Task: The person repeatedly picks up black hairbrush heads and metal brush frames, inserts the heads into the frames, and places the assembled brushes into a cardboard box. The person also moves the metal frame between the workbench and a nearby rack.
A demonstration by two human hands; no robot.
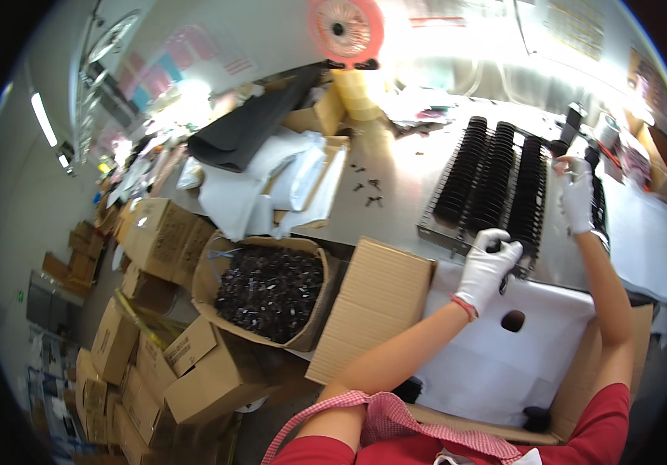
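Note:
My left hand [489,265], in a white glove, is at the near end of a metal rack [436,231]. Its fingers are curled, with something small and dark between them that I cannot make out. Rows of black round discs [491,174] stand on edge in the rack. My right hand [575,195], gloved with fingertips bare, is raised at the rack's right side. Its fingers are bent together close to a black part [558,147]; what they hold is hidden. Below my left hand, an open carton [574,387] lined with white sheet [465,364] holds a few dark pieces.
A box of small dark parts [271,291] stands to the left, by a carton flap [372,302]. Several small black pieces [372,186] lie on the metal table [403,209]. Cartons [202,372] are stacked at lower left. A pink fan [345,31] stands at the back.

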